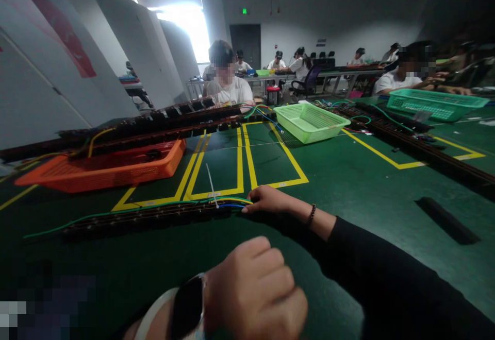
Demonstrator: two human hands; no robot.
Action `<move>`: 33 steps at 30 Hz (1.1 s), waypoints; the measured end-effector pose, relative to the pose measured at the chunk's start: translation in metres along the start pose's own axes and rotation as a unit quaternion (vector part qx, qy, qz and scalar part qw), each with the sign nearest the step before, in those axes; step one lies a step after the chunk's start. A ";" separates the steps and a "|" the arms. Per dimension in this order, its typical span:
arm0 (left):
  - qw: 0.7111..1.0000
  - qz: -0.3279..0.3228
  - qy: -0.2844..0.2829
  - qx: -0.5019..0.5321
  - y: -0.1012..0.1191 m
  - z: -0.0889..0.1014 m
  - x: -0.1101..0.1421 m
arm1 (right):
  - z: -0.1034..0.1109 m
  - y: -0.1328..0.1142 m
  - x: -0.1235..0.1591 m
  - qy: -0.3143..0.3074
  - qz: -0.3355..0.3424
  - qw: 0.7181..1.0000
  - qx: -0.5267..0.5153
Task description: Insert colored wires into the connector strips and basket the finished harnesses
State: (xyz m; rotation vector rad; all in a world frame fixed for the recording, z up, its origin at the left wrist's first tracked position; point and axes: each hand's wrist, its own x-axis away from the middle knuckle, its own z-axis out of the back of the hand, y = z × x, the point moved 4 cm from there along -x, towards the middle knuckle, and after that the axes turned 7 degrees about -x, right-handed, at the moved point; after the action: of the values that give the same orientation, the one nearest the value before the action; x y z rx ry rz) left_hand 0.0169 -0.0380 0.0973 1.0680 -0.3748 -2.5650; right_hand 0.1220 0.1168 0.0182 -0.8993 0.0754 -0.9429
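Note:
My right hand (270,201) reaches across the green table and rests with curled fingers on the right end of a long dark terminal strip (147,219). Green, yellow and blue wires (228,203) run along the strip and meet under those fingers. A white cable tie (211,180) sticks up just left of the hand. My left hand (257,291) is close to the camera, balled into a fist, with a dark watch on its wrist. What the fist holds, if anything, is hidden.
An orange basket (104,167) lies at the left, a light green basket (311,121) at centre back, a teal basket (435,104) at far right. Yellow tape lines (247,165) mark the table. More dark strips run along the back. Several people sit at tables beyond.

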 end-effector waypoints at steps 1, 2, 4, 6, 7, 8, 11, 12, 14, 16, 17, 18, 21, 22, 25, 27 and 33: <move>0.999 0.027 -0.006 0.025 -0.011 -0.007 -0.007 | 0.000 0.000 0.000 -0.007 0.001 1.000 -0.015; 0.995 0.080 -0.013 0.053 -0.023 -0.015 -0.012 | 0.000 0.000 0.000 -0.011 0.005 0.999 -0.030; 0.939 0.277 -0.026 0.202 -0.053 -0.033 -0.011 | -0.001 0.002 0.000 -0.018 0.019 0.998 -0.059; 0.831 0.428 -0.009 0.356 -0.074 -0.052 0.001 | -0.003 0.004 -0.002 -0.017 0.023 0.996 -0.086; 0.778 0.468 0.000 0.418 -0.080 -0.060 0.007 | -0.003 0.006 -0.002 -0.011 0.022 0.995 -0.094; 0.736 0.491 0.005 0.465 -0.084 -0.066 0.011 | -0.004 0.007 -0.003 -0.004 0.023 0.995 -0.097; 0.641 0.521 0.014 0.564 -0.092 -0.078 0.019 | -0.003 0.006 -0.002 0.036 0.026 0.997 -0.068; 0.616 0.522 0.028 0.590 -0.094 -0.079 0.020 | -0.003 0.004 -0.001 0.056 0.031 0.997 -0.045; 0.575 0.510 0.072 0.636 -0.097 -0.079 0.020 | -0.001 -0.001 0.001 0.092 0.040 0.995 0.001; 0.550 0.488 0.108 0.669 -0.099 -0.077 0.018 | 0.001 -0.005 0.003 0.105 0.043 0.993 0.023; 0.544 0.478 0.120 0.679 -0.099 -0.077 0.018 | 0.001 -0.006 0.003 0.101 0.042 0.994 0.022; 0.542 0.473 0.128 0.683 -0.100 -0.076 0.018 | 0.001 -0.007 0.003 0.092 0.039 0.995 0.015; 0.530 0.475 0.141 0.689 -0.101 -0.076 0.018 | 0.002 -0.005 0.002 0.062 0.035 0.997 -0.014; 0.522 0.475 0.145 0.693 -0.102 -0.076 0.019 | 0.003 -0.003 0.002 0.055 0.033 0.998 -0.024; 0.501 0.472 0.149 0.710 -0.105 -0.077 0.020 | 0.004 0.000 0.002 0.049 0.021 0.997 -0.048; 0.488 0.474 0.157 0.716 -0.107 -0.078 0.021 | 0.004 0.001 0.003 0.057 0.014 0.997 -0.041; 0.478 0.473 0.256 0.694 -0.112 -0.076 0.021 | 0.005 -0.021 0.010 0.127 0.094 0.965 0.208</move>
State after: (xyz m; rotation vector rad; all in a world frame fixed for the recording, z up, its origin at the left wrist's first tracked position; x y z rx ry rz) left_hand 0.0347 0.0466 -0.0084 1.2478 -2.2083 -0.4404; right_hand 0.1162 0.1071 0.0387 -0.3735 0.1719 -0.8493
